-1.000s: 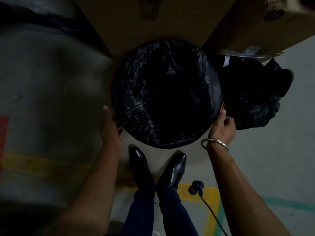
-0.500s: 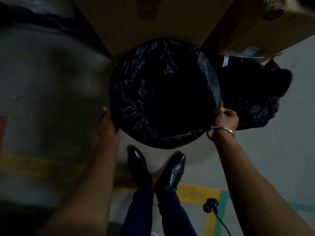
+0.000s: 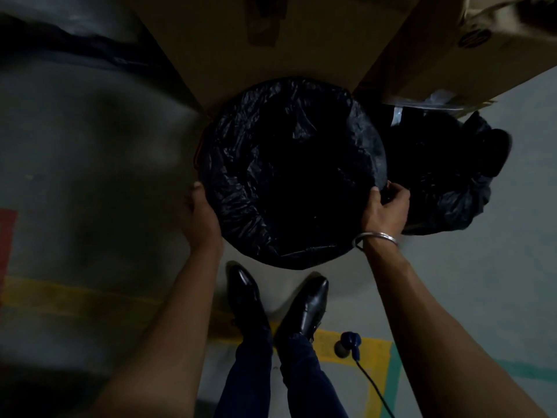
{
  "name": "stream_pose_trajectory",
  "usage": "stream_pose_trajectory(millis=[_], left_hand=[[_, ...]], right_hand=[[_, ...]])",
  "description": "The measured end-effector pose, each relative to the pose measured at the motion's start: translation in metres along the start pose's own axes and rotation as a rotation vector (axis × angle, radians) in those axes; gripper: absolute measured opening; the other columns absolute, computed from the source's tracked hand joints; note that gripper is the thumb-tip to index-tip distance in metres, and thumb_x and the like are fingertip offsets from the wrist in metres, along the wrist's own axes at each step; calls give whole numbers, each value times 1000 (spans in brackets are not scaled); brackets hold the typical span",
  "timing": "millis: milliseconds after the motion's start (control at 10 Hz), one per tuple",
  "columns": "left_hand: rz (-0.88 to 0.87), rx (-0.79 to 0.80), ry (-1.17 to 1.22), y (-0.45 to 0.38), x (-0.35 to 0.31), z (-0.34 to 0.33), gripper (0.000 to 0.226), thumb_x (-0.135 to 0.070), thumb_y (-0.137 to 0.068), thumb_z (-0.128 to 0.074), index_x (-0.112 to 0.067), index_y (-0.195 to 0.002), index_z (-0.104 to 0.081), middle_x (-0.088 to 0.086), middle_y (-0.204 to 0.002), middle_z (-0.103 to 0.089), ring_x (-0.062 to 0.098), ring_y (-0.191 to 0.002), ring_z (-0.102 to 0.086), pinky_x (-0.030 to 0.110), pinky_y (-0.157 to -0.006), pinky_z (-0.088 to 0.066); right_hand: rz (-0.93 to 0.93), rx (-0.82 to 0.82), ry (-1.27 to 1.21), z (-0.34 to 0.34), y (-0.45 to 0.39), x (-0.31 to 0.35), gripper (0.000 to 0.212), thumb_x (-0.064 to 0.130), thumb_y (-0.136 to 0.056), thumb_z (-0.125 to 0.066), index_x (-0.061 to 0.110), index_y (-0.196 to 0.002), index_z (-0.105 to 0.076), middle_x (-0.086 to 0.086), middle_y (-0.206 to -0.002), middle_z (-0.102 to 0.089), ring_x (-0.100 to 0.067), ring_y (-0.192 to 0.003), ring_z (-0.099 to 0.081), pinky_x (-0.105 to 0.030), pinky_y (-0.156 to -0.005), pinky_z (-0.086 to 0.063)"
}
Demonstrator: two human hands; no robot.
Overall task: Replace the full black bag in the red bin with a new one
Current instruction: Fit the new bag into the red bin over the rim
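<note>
While the red bin (image 3: pixel 197 152) stands on the grey floor (image 3: pixel 75 176) hard against a large cardboard box (image 3: pixel 271 40), almost all of it is hidden under the new black bag (image 3: pixel 289 173) stretched over its mouth, with only a thin red sliver showing at the left edge. At the bin's left side the left hand (image 3: pixel 200 215) rests against the bag's turned-down edge; its fingers lie behind the plastic, so I cannot tell whether they grip it. On the opposite rim the right hand (image 3: pixel 387 206), a metal bangle (image 3: pixel 376 238) on its wrist, pinches a fold of the bag between thumb and curled fingers. Just beyond that hand, the full black bag (image 3: pixel 446 176) sits on the floor, touching the bin's right side and tucked beneath a second cardboard box (image 3: pixel 470 52). Two black shoes (image 3: pixel 307 306) stand near the bin's front, and a blue plug on a cable (image 3: pixel 351 342) lies on yellow floor tape (image 3: pixel 373 351).
</note>
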State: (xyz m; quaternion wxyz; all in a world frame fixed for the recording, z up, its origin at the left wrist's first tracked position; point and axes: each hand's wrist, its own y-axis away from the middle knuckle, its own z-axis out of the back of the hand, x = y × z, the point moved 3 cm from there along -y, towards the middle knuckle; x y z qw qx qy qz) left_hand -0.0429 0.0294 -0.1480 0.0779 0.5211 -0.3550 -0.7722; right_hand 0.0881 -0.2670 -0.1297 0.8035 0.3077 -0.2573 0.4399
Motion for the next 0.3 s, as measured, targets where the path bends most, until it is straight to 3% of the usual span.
stream_pose_trajectory(millis=[100, 200, 300], left_hand=[[-377, -94, -409, 20, -18, -1, 53, -41, -92, -54, -11, -136, -51, 10, -139, -51, 19, -127, -47, 14, -101, -32], [-706, -21, -796, 34, -31, -5, 71, -47, -91, -53, -13, -150, -30, 11, -159, -24, 26, -147, -19, 32, -115, -17], [-876, 75, -921, 43, -46, -15, 76, -46, -89, -56, -11, -151, -29, 13, -160, -21, 30, -149, -15, 41, -116, -19]], right_hand=[[168, -21, 271, 3, 6, 15, 64, 39, -84, -56, 6, -137, -46, -16, -138, -51, -35, -125, -48, -44, -99, -42], [355, 29, 486, 3, 20, 31, 79, 46, -87, -54, 9, -151, -25, -14, -158, -25, -31, -144, -27, -47, -115, -26], [473, 81, 587, 1, 28, 49, 86, 53, -87, -48, 12, -154, -14, -9, -163, -11, -26, -150, -11, -48, -120, -12]])
